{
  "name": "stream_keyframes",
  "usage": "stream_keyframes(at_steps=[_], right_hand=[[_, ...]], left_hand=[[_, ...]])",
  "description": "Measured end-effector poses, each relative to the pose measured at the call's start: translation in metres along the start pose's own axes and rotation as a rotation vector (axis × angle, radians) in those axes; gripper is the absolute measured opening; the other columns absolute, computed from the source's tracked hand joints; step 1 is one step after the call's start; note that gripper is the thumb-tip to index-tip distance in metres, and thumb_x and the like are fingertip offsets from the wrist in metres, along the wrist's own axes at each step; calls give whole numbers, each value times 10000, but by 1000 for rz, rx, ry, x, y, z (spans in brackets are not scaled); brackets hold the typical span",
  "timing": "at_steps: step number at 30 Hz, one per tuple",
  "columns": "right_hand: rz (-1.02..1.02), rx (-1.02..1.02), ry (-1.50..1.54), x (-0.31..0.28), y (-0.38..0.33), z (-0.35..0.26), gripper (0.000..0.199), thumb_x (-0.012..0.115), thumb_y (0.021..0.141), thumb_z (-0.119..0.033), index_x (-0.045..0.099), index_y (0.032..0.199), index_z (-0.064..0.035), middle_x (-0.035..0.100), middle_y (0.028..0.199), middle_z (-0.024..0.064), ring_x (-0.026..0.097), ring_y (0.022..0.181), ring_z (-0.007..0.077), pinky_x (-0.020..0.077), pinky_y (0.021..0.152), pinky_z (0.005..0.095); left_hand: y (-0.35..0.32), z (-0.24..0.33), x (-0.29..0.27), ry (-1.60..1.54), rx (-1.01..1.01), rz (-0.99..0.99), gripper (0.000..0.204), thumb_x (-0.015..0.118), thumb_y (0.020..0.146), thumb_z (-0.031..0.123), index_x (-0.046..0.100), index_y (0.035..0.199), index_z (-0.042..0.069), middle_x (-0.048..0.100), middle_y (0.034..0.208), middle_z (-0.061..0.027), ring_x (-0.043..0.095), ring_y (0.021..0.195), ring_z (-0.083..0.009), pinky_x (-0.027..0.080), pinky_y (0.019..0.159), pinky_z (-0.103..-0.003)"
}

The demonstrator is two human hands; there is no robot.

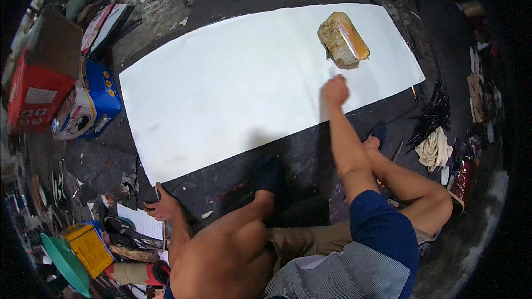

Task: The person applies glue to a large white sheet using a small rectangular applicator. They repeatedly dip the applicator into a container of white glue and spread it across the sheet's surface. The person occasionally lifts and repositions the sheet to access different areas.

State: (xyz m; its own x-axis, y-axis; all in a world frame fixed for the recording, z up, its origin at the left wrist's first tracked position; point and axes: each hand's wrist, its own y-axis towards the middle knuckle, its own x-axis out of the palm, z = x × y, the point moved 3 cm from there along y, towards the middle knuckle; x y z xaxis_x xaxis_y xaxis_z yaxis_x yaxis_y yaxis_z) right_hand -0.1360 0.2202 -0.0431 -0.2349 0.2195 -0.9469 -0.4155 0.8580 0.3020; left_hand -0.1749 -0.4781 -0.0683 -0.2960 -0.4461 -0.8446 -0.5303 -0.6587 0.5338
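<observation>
A large white sheet (233, 83) lies flat in front of me. My left hand (162, 205) is at its near left corner, the thumb touching the edge and the fingers apart on the dark ground. Over the right part of the sheet, my right hand (336, 91) is closed, its fingers curled together. Whatever it may hold is hidden or too small to name. Just beyond that hand, a rough stone-like block (334, 40) with a smooth orange strip along one side rests on the sheet.
A red box (41, 86) and a blue-and-white box (100, 99) stand at the left. Lower left are a green lid-like disc (64, 264), a yellow box (88, 248) and squared paper (141, 221). A crumpled cream cloth (434, 149) and dark bristle-like strands (434, 112) lie right.
</observation>
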Motion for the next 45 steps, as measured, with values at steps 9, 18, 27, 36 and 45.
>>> stream_keyframes(at_steps=[9,18,27,36,45], right_hand=[[-739,-802,713,-46,-243,-290,208,481,820,-131,598,974,-54,655,1000,142,657,878,333,522,780,484],[-138,138,127,13,30,-45,164,555,847,-138,605,947,-18,652,947,180,683,762,339,565,697,448],[-794,-713,543,6,-227,-337,319,518,841,-94,543,1146,-3,638,1049,187,678,915,332,562,710,470],[-390,-222,1054,-68,-92,-245,211,574,933,-279,672,959,-94,687,907,134,653,815,329,527,709,415],[-209,-29,198,-105,200,-3,168,670,782,-225,730,893,-116,717,898,136,686,860,335,541,804,430]], left_hand=[[10,6,-9,-31,-28,-63,1023,542,629,895,513,1315,136,490,1305,-83,492,1234,-277,415,965,-457],[9,-5,-4,81,-19,-40,987,526,636,897,530,1289,158,511,1301,-74,519,1207,-261,428,950,-434],[4,16,0,-45,80,-8,929,578,666,844,549,1257,128,537,1251,-98,554,1151,-304,469,921,-456],[1,-4,18,94,33,-19,903,542,697,848,560,1255,138,561,1250,-95,585,1123,-285,473,904,-439],[6,-8,29,69,-11,-11,800,441,803,803,521,1320,197,521,1320,-52,542,1193,-267,439,961,-438]])
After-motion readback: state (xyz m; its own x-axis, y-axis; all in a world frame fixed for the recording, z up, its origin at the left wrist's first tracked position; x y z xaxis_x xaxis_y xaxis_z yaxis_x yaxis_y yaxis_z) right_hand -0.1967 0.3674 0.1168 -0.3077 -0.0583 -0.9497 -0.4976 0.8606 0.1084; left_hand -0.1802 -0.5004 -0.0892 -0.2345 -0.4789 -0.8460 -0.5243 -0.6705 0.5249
